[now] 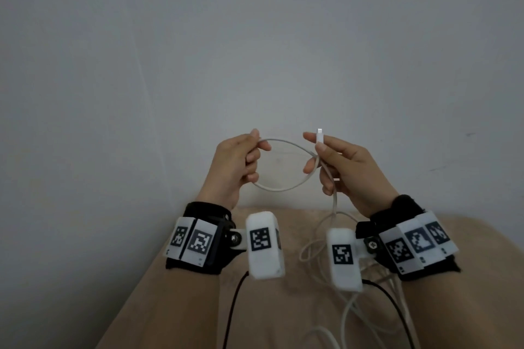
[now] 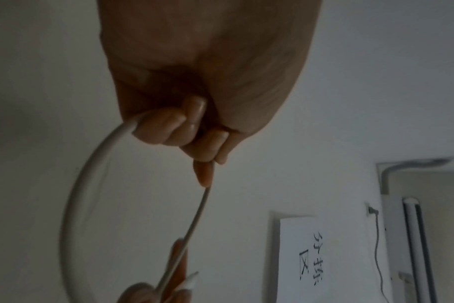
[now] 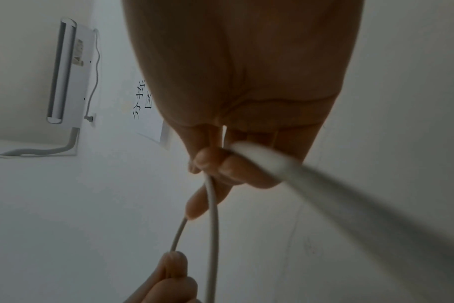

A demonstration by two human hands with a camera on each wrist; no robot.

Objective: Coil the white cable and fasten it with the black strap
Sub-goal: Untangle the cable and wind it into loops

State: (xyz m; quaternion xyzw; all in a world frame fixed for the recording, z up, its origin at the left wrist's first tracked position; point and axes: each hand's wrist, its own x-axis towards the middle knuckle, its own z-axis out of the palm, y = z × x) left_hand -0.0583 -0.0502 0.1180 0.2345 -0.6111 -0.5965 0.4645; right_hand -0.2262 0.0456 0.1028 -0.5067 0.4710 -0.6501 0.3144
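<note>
Entry, read left to right from my remote station.

1. Left hand: centre-left of the head frame, raised before the wall. Fingers curled, thumb and forefinger pinching the white cable. In the left wrist view I see the same hand filling the upper centre, fingertips folded over the cable where it leaves as a wide arc down the left of the frame.

2. White cable: one loop spans the gap between the two hands at the centre of the head frame, upper strand arching, lower strand sagging. The remainder hangs from the right hand and lies in loose turns on the tan surface at lower centre and lower right.

3. Plug: white, metal tip upward, standing just above the right fingers, slightly right of centre.

4. Right hand: centre-right of the head frame, fingers closed round the plug end and the crossing strands. The right wrist view shows this hand at top centre, cable running down from the pinching fingers.

5. Wrist bands with printed markers: lower frame, one on each wrist, left, right.

6. Black strap: I cannot find it in any view.

7. Paper sign with handwriting: lower right of the left wrist frame, on the wall.
</note>
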